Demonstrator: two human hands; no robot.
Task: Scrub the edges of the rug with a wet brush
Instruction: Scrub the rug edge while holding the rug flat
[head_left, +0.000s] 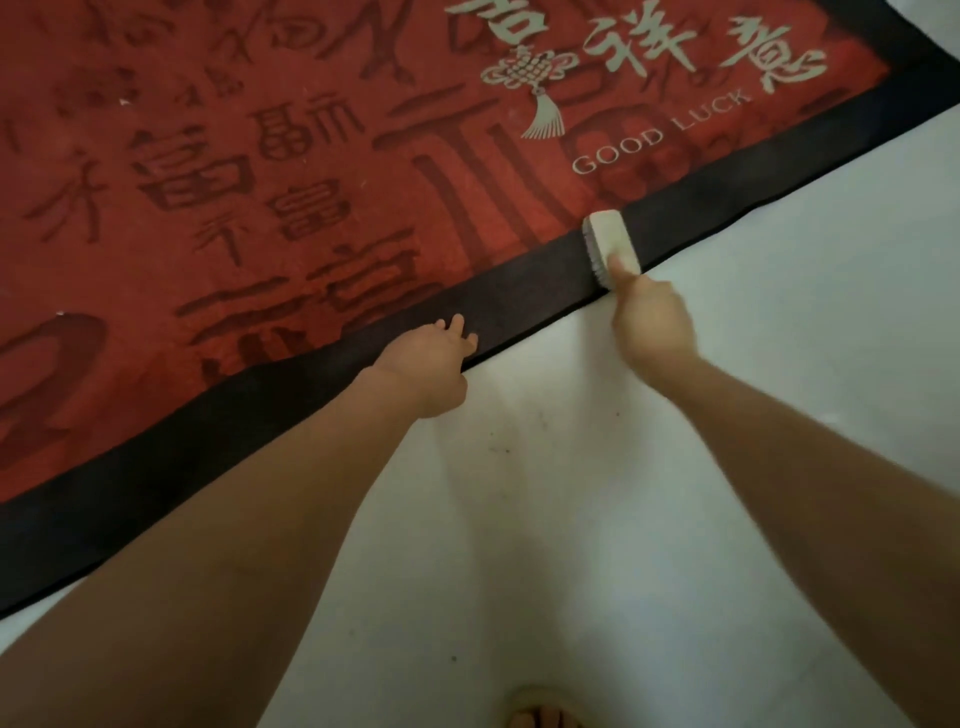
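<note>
A red rug (311, 156) with dark characters, pale lettering and a wide black border (519, 296) lies on the floor, its edge running diagonally from lower left to upper right. A white scrub brush (609, 244) sits bristles-down on the black border. My right hand (652, 317) grips the near end of the brush, thumb on top. My left hand (428, 364) rests on the border's edge to the left of the brush, fingers spread flat on the fabric.
Pale floor (727, 415) stretches below and to the right of the rug, with a few dark specks near the middle. A foot in a sandal (540, 712) shows at the bottom edge.
</note>
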